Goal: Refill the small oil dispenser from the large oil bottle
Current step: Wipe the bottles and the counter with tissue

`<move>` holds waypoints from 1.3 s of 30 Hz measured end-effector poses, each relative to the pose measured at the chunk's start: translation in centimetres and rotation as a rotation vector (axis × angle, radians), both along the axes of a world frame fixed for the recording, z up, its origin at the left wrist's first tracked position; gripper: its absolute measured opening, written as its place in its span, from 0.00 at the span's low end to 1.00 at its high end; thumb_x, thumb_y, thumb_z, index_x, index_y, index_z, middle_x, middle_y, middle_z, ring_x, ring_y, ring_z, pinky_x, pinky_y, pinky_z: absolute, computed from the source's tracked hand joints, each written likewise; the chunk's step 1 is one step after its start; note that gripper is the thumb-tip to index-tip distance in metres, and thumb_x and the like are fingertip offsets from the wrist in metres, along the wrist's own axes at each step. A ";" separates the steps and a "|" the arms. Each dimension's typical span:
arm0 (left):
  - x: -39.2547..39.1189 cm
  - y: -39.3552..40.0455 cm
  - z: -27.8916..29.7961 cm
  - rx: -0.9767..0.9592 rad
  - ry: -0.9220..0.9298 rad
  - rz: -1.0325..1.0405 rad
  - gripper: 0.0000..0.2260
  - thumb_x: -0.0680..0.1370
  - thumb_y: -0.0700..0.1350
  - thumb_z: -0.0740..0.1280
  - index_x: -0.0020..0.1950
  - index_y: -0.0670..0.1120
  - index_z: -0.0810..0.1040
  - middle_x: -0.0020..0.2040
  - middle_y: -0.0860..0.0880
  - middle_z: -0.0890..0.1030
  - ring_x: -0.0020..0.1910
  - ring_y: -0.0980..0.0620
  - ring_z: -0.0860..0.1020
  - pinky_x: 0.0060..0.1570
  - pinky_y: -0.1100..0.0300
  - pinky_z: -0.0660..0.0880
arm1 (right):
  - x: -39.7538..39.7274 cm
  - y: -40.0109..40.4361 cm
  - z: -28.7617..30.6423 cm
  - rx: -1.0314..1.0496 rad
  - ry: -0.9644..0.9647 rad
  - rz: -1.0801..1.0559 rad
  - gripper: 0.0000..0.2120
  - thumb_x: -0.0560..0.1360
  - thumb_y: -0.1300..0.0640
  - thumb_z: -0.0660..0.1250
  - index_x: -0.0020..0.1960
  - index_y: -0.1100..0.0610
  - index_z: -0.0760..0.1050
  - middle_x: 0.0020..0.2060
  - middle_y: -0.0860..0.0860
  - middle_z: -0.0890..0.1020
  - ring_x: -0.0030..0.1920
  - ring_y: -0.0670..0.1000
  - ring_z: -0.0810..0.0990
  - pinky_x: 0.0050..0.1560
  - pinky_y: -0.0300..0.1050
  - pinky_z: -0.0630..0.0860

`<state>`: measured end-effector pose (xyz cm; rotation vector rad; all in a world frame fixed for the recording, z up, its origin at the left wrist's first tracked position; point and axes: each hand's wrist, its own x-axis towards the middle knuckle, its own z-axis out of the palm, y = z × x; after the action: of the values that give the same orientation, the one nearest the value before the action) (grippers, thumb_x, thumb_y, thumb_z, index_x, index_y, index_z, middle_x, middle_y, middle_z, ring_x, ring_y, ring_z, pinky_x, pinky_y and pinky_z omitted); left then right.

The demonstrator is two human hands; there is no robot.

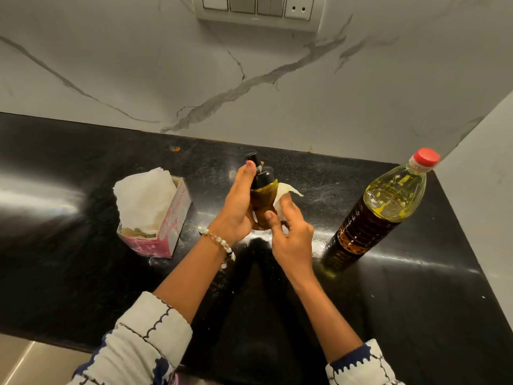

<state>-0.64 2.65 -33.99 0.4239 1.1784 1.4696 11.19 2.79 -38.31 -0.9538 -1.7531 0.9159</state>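
I see the left hand [238, 207] with its grip closed around the small oil dispenser [262, 202], fingers wrapped on the far side of the body and the thumb stretched up beside the black pump top. The dispenser stands tilted a little to the left, above the middle of the black desk [402, 315]; its bottom is hidden behind both hands, so I cannot tell if it touches the desk. The right hand [291, 234] has its grip closed on a white tissue [286, 194], pressing it against the right side of the dispenser, with the thumb laid on the front of the bottle. Both forearms come up from the lower edge, and the sleeves are cut off there. A bead bracelet [219, 241] sits on the left wrist.

The large oil bottle [385, 207] stands upright to the right, well apart from the hands, red cap on, oil filling most of it. On the left stands an open tissue box [169, 226] with white tissues sticking up. Its print is too blurred to read.
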 end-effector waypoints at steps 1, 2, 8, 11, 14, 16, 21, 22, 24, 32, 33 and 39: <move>-0.1 0.0 0.2 -0.033 -0.064 -0.002 0.22 0.76 0.65 0.60 0.59 0.51 0.78 0.54 0.45 0.82 0.50 0.47 0.81 0.53 0.43 0.77 | 0.0 -0.2 0.2 0.069 -0.017 0.010 0.20 0.78 0.55 0.63 0.68 0.61 0.70 0.63 0.52 0.75 0.64 0.45 0.73 0.62 0.48 0.74; -0.3 -0.1 0.3 -0.060 -0.100 -0.019 0.22 0.76 0.65 0.61 0.56 0.50 0.80 0.52 0.46 0.83 0.48 0.47 0.82 0.53 0.45 0.77 | 0.2 -0.4 0.5 0.150 -0.036 0.020 0.18 0.79 0.54 0.62 0.65 0.60 0.73 0.60 0.49 0.77 0.62 0.47 0.74 0.60 0.54 0.74; -0.8 -0.8 0.8 -0.049 -0.238 -0.132 0.21 0.76 0.64 0.60 0.47 0.51 0.84 0.48 0.47 0.83 0.47 0.47 0.82 0.49 0.46 0.78 | 0.7 1.4 2.9 0.089 0.053 0.126 0.22 0.80 0.43 0.54 0.53 0.59 0.79 0.34 0.45 0.80 0.33 0.44 0.77 0.34 0.30 0.69; -1.4 -1.1 1.4 -0.027 -0.303 -0.093 0.22 0.76 0.64 0.60 0.52 0.47 0.81 0.49 0.44 0.82 0.46 0.46 0.82 0.46 0.47 0.80 | 0.4 1.6 3.3 0.026 0.032 0.172 0.18 0.81 0.44 0.53 0.58 0.51 0.76 0.30 0.46 0.77 0.28 0.43 0.73 0.27 0.34 0.68; -2.6 -1.4 1.4 -0.011 -0.298 -0.050 0.25 0.75 0.64 0.61 0.61 0.46 0.78 0.54 0.44 0.80 0.53 0.45 0.79 0.51 0.46 0.78 | 1.5 -0.9 1.7 0.096 -0.061 0.184 0.26 0.81 0.44 0.52 0.63 0.63 0.75 0.49 0.53 0.83 0.52 0.41 0.80 0.51 0.35 0.76; -2.8 -1.5 1.3 -0.024 -0.285 -0.049 0.24 0.76 0.64 0.61 0.59 0.47 0.80 0.53 0.44 0.81 0.53 0.44 0.79 0.53 0.46 0.76 | 1.5 -2.0 1.0 0.217 -0.112 0.169 0.22 0.81 0.48 0.53 0.63 0.64 0.74 0.57 0.56 0.80 0.61 0.43 0.74 0.63 0.42 0.72; -1.9 -2.0 1.7 -0.008 -0.312 -0.105 0.22 0.77 0.63 0.60 0.49 0.48 0.84 0.46 0.45 0.83 0.45 0.47 0.82 0.53 0.48 0.76 | -0.3 0.1 3.7 0.176 -0.071 0.203 0.25 0.80 0.43 0.52 0.51 0.61 0.78 0.50 0.50 0.81 0.50 0.43 0.79 0.46 0.39 0.77; -1.9 -2.1 1.9 0.012 -0.335 -0.114 0.22 0.77 0.63 0.60 0.51 0.48 0.83 0.49 0.44 0.83 0.46 0.46 0.82 0.52 0.47 0.77 | -0.2 0.8 4.3 0.052 -0.016 0.234 0.27 0.78 0.38 0.51 0.44 0.59 0.77 0.41 0.50 0.81 0.41 0.42 0.79 0.39 0.39 0.77; -2.1 -2.2 2.3 0.053 -0.363 -0.139 0.24 0.77 0.64 0.59 0.58 0.48 0.81 0.58 0.41 0.81 0.52 0.42 0.81 0.51 0.43 0.78 | 0.3 1.6 4.8 -0.213 0.114 0.305 0.33 0.76 0.33 0.50 0.41 0.61 0.76 0.34 0.59 0.78 0.36 0.53 0.77 0.38 0.54 0.78; -2.7 -2.2 2.8 0.062 -0.378 -0.169 0.28 0.73 0.65 0.62 0.65 0.47 0.73 0.53 0.45 0.78 0.53 0.44 0.78 0.57 0.42 0.75 | 2.1 -0.3 4.5 -0.532 0.363 0.437 0.41 0.71 0.28 0.50 0.61 0.62 0.76 0.52 0.60 0.82 0.56 0.57 0.80 0.61 0.54 0.73; -2.7 -2.1 2.7 0.061 -0.373 -0.163 0.28 0.73 0.65 0.61 0.64 0.47 0.73 0.53 0.45 0.79 0.53 0.45 0.78 0.57 0.42 0.75 | 2.4 -0.7 4.5 -0.514 0.358 0.431 0.39 0.71 0.28 0.50 0.62 0.58 0.76 0.55 0.57 0.82 0.60 0.55 0.78 0.64 0.53 0.70; -1.8 -2.0 2.9 0.059 -0.297 -0.119 0.25 0.77 0.62 0.61 0.69 0.51 0.72 0.53 0.45 0.78 0.50 0.45 0.78 0.53 0.45 0.78 | 0.9 -1.6 6.0 -0.210 0.202 0.351 0.27 0.78 0.37 0.47 0.59 0.54 0.73 0.49 0.51 0.80 0.52 0.46 0.78 0.52 0.41 0.76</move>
<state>-2.41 0.62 -31.08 0.2981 0.8620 1.4113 12.10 1.20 -32.31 -0.6635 -1.7010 1.3944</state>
